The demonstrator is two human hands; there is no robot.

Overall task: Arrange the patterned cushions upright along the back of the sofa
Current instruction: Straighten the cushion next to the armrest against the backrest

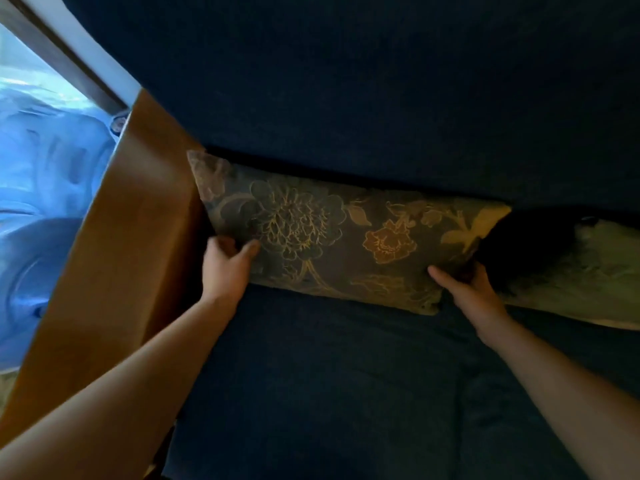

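Head view: 2 hands, left hand (pixel 227 261) and right hand (pixel 465 284), grip the dark floral fabric cushion (pixel 332 233) by its lower corners, leaning against the navy sofa back (pixel 346 81). Seating step seems underway; next, release and take the pale green cushion (pixel 588 271).

Sofa (pixel 346 81): seat and back uniform dark navy, no pattern. Cushion (pixel 332 244): grey-brown ground with a floral pattern, one large bloom outlined in pale gold with bluish petals, one smaller orange flower, yellow-gold leaves and stems near its right end; second cushion (pixel 588 275) to the right: pale green with a faint tone-on-tone pattern, details too dim to tell. Armrest (pixel 114 258): plain warm orange-brown wood tone; area beyond it at far left washed in bright light blue.
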